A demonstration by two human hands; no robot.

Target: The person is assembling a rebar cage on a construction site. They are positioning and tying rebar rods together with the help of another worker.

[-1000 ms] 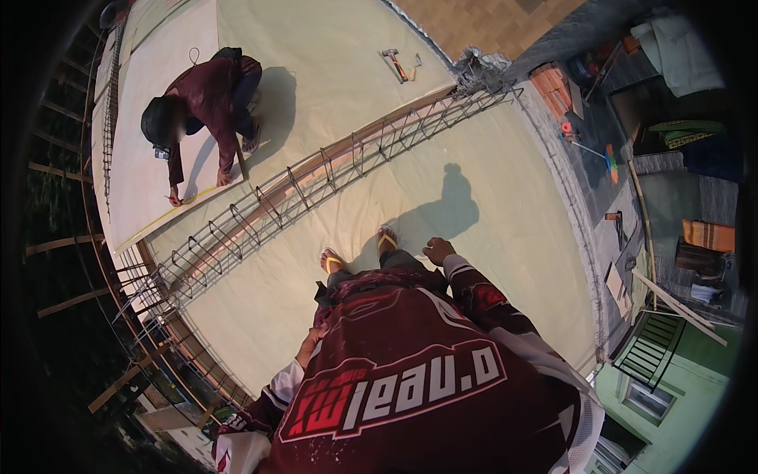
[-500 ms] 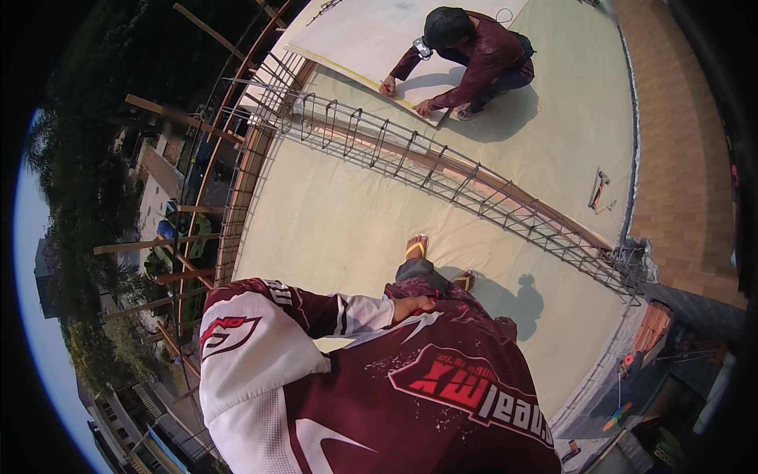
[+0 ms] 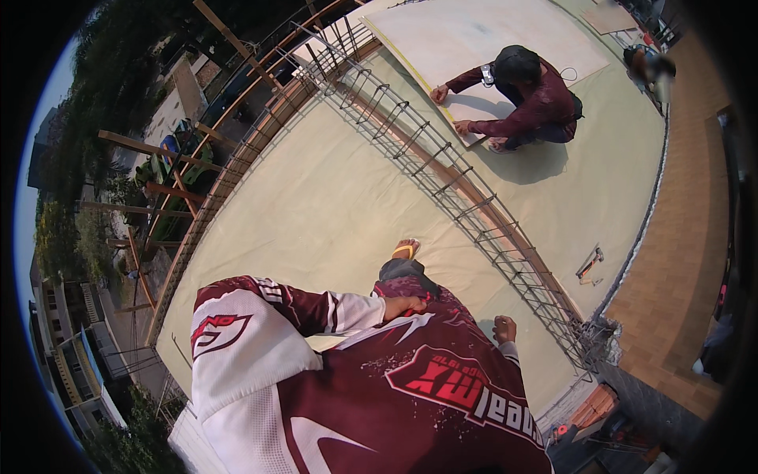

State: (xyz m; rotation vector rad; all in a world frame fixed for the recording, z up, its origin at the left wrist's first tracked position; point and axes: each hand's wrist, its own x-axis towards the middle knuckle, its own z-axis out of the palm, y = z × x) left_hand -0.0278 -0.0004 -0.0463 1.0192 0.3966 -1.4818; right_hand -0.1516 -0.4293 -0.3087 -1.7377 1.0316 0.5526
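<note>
My left hand (image 3: pixel 405 306) is at my waist, its fingers curled against the front hem of my maroon and white jersey (image 3: pixel 410 395). What those fingers hold, if anything, is hidden. Out past my right side hangs my right hand (image 3: pixel 504 329), fingers curled in, with no object showing in it. Below me is a pale sheeted deck (image 3: pixel 300 182), where one foot in a yellow-strapped flip-flop (image 3: pixel 407 250) shows. To the right of that foot, a long cage of steel rebar (image 3: pixel 442 170) runs diagonally across the deck.
Beyond the cage a person (image 3: pixel 537 103) crouches, both hands at the edge of a large pale board (image 3: pixel 474 43). A hammer (image 3: pixel 590 263) lies at the right. Timber poles (image 3: pixel 162 150) jut out past the deck's left edge. Reddish bricks (image 3: pixel 594 407) are stacked at lower right.
My view has turned, shifting the crouching person and board rightward in the picture. My right hand has come out from beside the jersey into fuller view. My left hand stays at my waist.
</note>
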